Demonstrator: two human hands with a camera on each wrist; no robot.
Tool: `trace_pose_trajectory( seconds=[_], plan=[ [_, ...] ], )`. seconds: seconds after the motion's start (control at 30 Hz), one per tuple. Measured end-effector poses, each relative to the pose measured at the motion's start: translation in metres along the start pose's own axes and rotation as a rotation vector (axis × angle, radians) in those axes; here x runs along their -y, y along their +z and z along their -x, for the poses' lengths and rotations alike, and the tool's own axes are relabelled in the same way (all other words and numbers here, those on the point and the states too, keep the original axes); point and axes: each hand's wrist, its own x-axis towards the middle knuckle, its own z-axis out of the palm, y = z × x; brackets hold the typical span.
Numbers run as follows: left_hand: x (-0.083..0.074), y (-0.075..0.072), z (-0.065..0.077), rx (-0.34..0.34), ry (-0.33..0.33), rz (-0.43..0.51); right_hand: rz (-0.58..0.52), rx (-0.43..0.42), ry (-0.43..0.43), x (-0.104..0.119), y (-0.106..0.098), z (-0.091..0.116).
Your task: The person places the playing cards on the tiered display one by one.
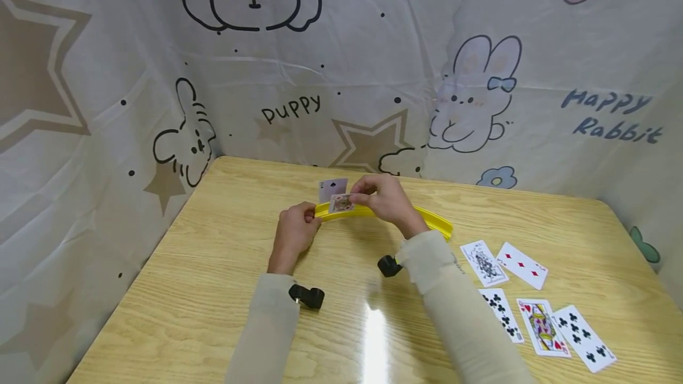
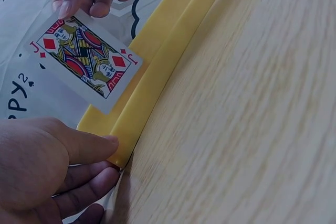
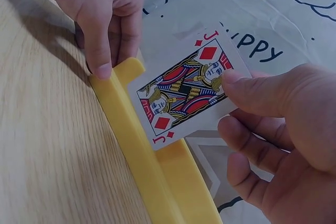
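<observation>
Wooden table (image 1: 213, 253) before you, curved yellow rack (image 2: 168, 51) on it. Your left hand (image 1: 295, 231) pinches rack's left end; your right hand (image 1: 388, 201) pinches jack of diamonds (image 3: 184, 87), lower edge at rack's groove; spade card (image 1: 333, 186) just behind jack.

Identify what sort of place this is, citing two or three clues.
Probably an indoor play or filming corner, though the wider room is out of view: cartoon-printed sheeting hangs behind and beside a wooden table where playing cards lie near a curved yellow rack.
</observation>
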Motion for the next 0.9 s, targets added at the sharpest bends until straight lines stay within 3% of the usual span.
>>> trace_pose_trajectory(
  seconds=[0.9],
  plan=[
    [0.0018,-0.0001,-0.0011,-0.003,-0.004,0.008,-0.029,0.038,0.003,0.0038,0.01,-0.0068]
  ],
)
